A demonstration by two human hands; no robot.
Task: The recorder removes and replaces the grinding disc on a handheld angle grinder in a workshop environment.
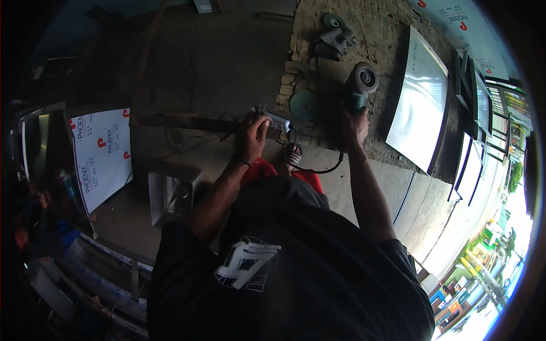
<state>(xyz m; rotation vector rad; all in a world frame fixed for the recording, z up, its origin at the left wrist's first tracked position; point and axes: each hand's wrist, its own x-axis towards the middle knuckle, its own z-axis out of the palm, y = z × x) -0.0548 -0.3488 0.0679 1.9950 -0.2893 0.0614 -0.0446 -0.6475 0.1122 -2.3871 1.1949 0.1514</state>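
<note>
My right hand (357, 128) is wrapped round the body of an angle grinder (356, 102), which rests on or just above the worn wooden table (321, 122). Its round wheel (365, 77) faces up at the far end. From beneath that hand a black cord (324, 171) loops left toward my left hand (251, 139). The fingers there are closed on a pale oblong block that looks like a power strip (278, 121). Small prongs stick up beside its far left end; whether they belong to a separate plug, I cannot tell. Between my hands lies a green disc (304, 105).
A second disc (334, 21) and a crumpled grey cloth or glove (334, 43) lie at the table's far side. To the right is a shiny metal sheet (420, 102). On the left stand a steel sink (170, 198) and a film-covered panel (102, 153).
</note>
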